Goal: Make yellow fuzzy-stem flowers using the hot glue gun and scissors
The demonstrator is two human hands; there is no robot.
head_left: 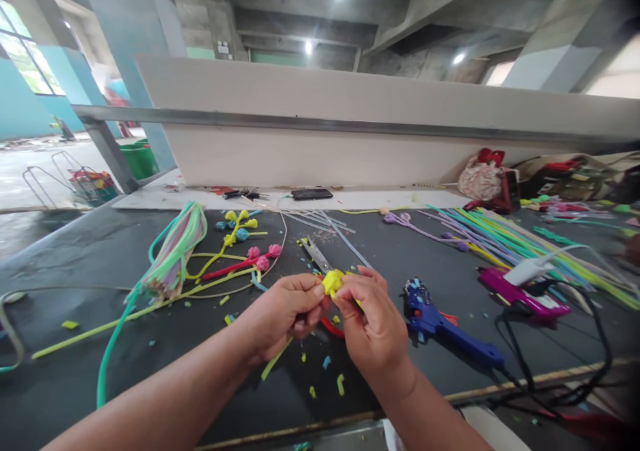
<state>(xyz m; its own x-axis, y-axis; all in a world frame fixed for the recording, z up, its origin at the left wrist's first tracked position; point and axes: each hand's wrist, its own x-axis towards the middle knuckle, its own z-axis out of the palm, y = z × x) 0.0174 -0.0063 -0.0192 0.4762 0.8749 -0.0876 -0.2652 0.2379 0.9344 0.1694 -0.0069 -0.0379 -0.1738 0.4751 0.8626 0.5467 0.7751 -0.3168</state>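
Observation:
My left hand pinches a small yellow craft flower head between thumb and fingers. On its other side, the fingertips of my right hand grip the same flower head. A yellow-green stem shows below my left hand; whether it joins the flower head is hidden. Just beyond my hands lie scissors, blades pointing away, with a red handle partly hidden beneath the hands. Finished-looking flower sprigs rest to the left: one with pink heads on a red stem, another with yellow heads.
A blue glue gun lies on the right, near a magenta device with a white plug and dark cables. Bundled stems stand left; loose coloured stems spread at right. Scraps litter the dark table. A phone lies by the partition.

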